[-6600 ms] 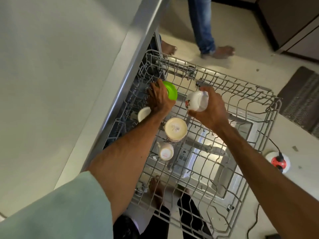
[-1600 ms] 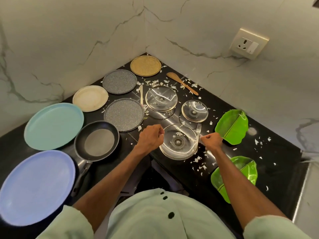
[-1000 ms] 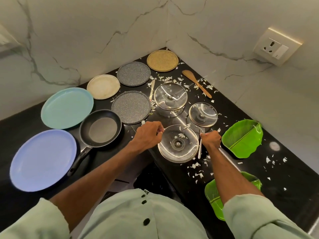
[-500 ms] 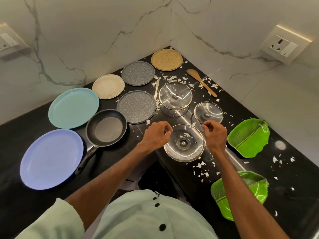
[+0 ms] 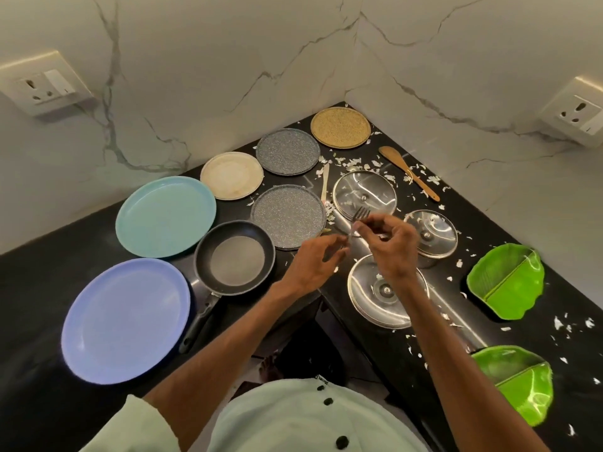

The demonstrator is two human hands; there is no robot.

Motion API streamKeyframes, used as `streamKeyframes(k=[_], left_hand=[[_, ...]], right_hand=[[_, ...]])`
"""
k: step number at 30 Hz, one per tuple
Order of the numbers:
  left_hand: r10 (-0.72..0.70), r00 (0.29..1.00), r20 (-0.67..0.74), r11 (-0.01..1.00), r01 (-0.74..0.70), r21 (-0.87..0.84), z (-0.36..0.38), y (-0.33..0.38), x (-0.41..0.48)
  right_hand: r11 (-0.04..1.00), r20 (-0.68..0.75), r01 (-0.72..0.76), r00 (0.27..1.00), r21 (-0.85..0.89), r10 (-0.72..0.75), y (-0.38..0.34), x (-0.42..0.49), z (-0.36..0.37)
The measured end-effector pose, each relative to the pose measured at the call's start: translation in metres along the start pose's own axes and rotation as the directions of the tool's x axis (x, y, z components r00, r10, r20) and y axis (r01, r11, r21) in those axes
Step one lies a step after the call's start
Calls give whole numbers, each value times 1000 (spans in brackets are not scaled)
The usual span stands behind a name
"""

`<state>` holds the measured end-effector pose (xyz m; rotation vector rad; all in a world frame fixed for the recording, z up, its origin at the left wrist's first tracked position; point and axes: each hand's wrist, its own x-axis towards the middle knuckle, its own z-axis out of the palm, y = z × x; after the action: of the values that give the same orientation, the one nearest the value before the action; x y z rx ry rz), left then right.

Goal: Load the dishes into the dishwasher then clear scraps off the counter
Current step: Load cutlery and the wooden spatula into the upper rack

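My right hand (image 5: 390, 252) pinches a metal fork (image 5: 361, 213) by its neck, tines up, above the black counter (image 5: 39, 288). My left hand (image 5: 313, 264) is just left of it, fingertips at the lower end of the fork's handle; whether they grip it is unclear. Three glass lids lie on the counter: near (image 5: 375, 308), middle right (image 5: 435, 231), far (image 5: 359, 190). White scraps (image 5: 352, 164) are strewn around the lids. Purple plate (image 5: 125, 321), teal plate (image 5: 164, 216), black frying pan (image 5: 235, 257) and several smaller plates lie to the left.
A wooden spatula (image 5: 408, 176) and a flat wooden stick (image 5: 325, 182) lie near the corner. Two green leaf-shaped dishes (image 5: 505, 282) (image 5: 518, 383) sit at the right. Marble walls with sockets (image 5: 45, 84) (image 5: 574, 114) enclose the counter corner.
Earlier both hands were at the dishwasher rack. Since then my right hand picked the fork up off the counter and raised it leftward; my left hand uncurled from a fist toward it.
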<state>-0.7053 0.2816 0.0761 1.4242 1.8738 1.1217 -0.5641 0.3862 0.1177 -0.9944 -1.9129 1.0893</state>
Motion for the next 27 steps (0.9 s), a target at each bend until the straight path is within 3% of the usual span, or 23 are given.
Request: streamKeyframes(k=[6, 11, 17, 27], left_hand=[[-94, 995, 44, 984, 100, -149, -32, -26, -15], [-221, 975, 35, 944, 223, -244, -49, -44, -5], [-224, 972, 77, 923, 237, -303, -52, -49, 15], [-233, 970, 69, 915, 243, -321, -58, -60, 40]], right_hand=[[978, 33, -180, 984, 107, 178, 1, -16, 39], [974, -39, -226, 973, 38, 227, 8, -17, 43], [960, -115, -281, 954, -13, 278, 12, -12, 38], [949, -119, -298, 951, -102, 285, 22, 15, 42]])
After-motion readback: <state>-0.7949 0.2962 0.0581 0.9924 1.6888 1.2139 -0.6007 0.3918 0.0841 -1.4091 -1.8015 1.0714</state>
